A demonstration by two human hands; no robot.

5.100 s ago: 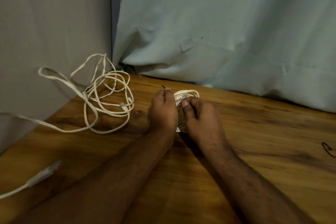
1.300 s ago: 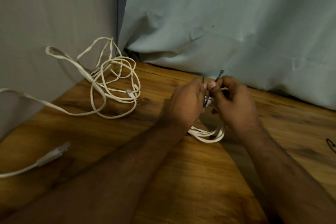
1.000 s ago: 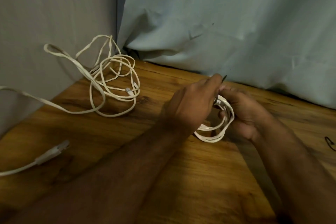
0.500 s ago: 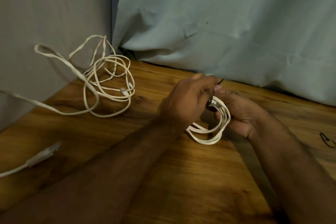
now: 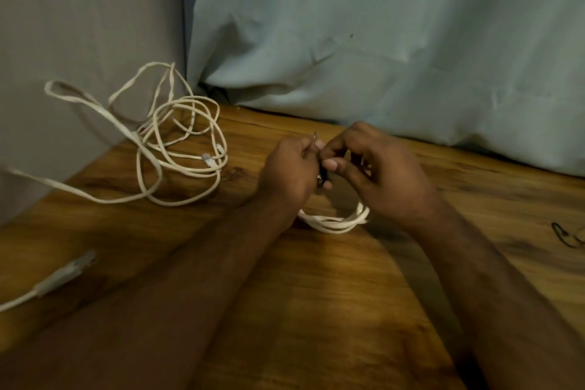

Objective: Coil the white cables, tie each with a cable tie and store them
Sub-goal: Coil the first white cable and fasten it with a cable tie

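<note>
Nearest the camera, two bare forearms reach up across the wooden table (image 5: pixel 332 310) from the lower edge. At about eight o'clock, near the table's left edge, a white cable end (image 5: pixel 65 274) with a pale plug lies flat, its lead running off the frame to the left.

Just past the wrists, at the middle of the view, the coiled cable (image 5: pixel 335 221) shows as a short arc of several white strands resting on the wood; the rest of the coil is hidden under the hands. The left hand (image 5: pixel 289 172) has its fingers curled, thumb and forefinger pinching a thin dark cable tie (image 5: pixel 323 176), whose tip pokes up above its knuckles. The right hand (image 5: pixel 383 179) meets it from the three o'clock side, fingers bent and thumb pressed to the same tie; both hands grip it above the coil.

Out at three o'clock, by the right edge, a small dark twisted tie (image 5: pixel 568 236) lies alone on the wood.

Farther off, at ten o'clock, a loose cable (image 5: pixel 177 149) sprawls in open loops, partly leaning on the grey wall (image 5: pixel 79 25), with a clear connector inside the tangle. Behind everything, from twelve o'clock rightward, hangs a pale blue cloth (image 5: pixel 395 41).
</note>
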